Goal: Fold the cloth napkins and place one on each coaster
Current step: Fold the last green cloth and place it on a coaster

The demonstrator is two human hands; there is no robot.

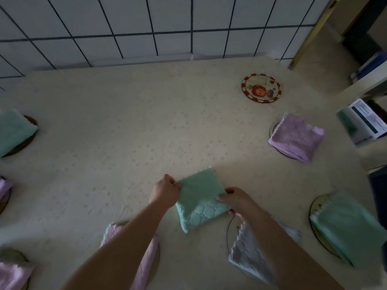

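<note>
Head view, table: a cream patterned tablecloth (129,126) is covering the whole surface, with a tiled wall (146,24) standing behind it
Placed napkins: folded cloths are already lying on coasters around the edge, among them a green one at the left (14,133), a lilac one at the right (296,138), a green one at the near right (345,225), a pink one (146,266) under the left forearm and a pale grey one (249,252) under the right forearm
Current napkin: the green napkin (200,198) is lying folded near the table's middle front, on the cloth and not on any coaster
Left hand (165,192): it is pinching the napkin's left edge
Right hand (236,200): it is gripping the napkin's right corner
Empty coaster: the red-rimmed round coaster (261,88) at the far right is sitting bare
Progress: judging by this, the job is nearing its end, with one napkin being finished and one coaster waiting for it
</note>
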